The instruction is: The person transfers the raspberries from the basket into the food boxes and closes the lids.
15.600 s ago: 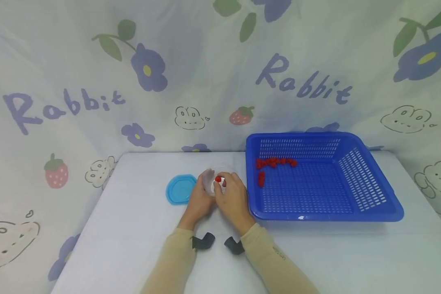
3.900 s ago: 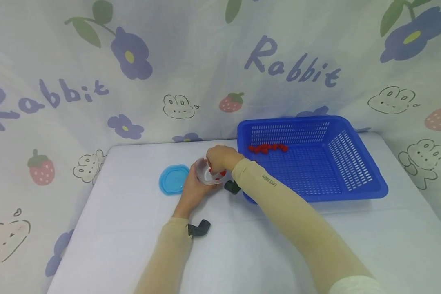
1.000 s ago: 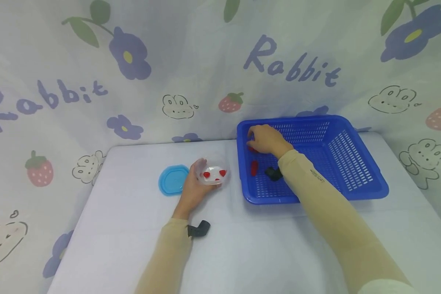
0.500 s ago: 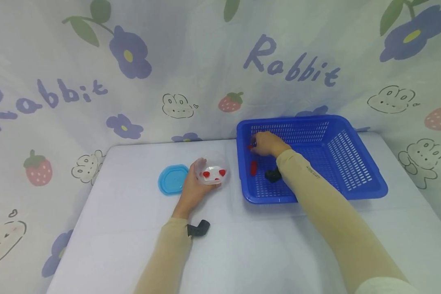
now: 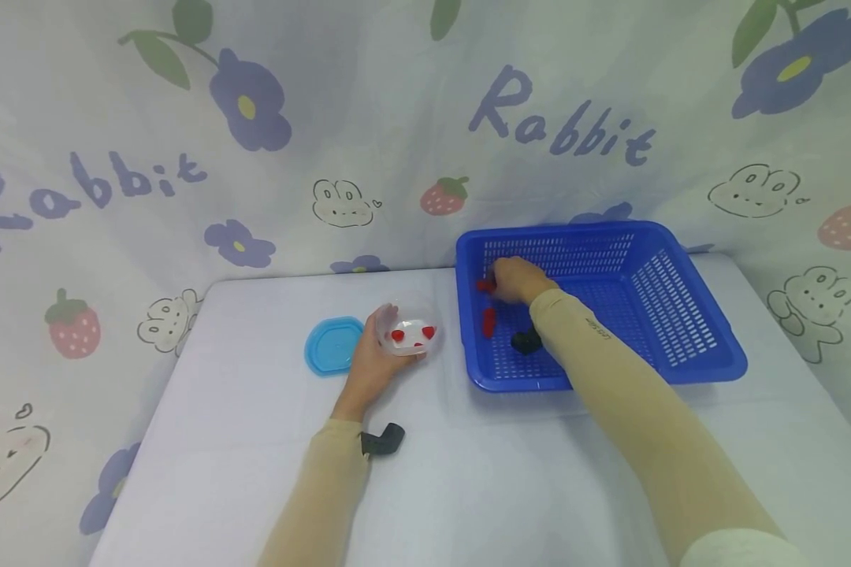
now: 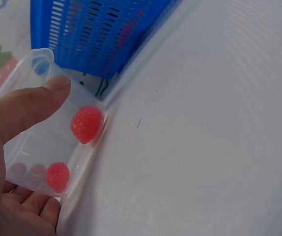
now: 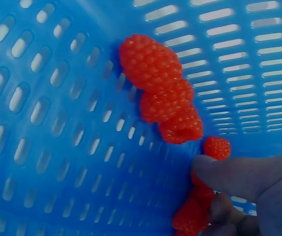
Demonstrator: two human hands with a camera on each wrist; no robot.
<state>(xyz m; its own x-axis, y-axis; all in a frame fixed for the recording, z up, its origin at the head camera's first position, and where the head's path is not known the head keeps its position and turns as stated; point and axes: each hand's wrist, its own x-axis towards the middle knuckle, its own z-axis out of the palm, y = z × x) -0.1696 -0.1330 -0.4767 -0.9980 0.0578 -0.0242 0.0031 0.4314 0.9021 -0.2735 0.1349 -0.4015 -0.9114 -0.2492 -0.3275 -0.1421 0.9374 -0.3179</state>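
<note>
My left hand grips a clear plastic cup, thumb on its outside and fingers beneath. Several red raspberries show through its wall. My right hand is down in the far left corner of the blue plastic basket. There its thumb and curled fingers are at a row of raspberries, one small raspberry just beyond the thumb. I cannot tell whether one is pinched. Closer to me along the basket's left side lie more raspberries, in a short line.
A light blue lid lies left of the cup on the white table. The slotted basket stands right of the cup, its raised wall between them. A printed cloth hangs behind the table. Black wrist mounts sit on both forearms.
Earlier my right hand was over the cup; now it is in the basket. Over the last second it has come slightly nearer among the raspberries. My left hand and the cup have stayed put.
</note>
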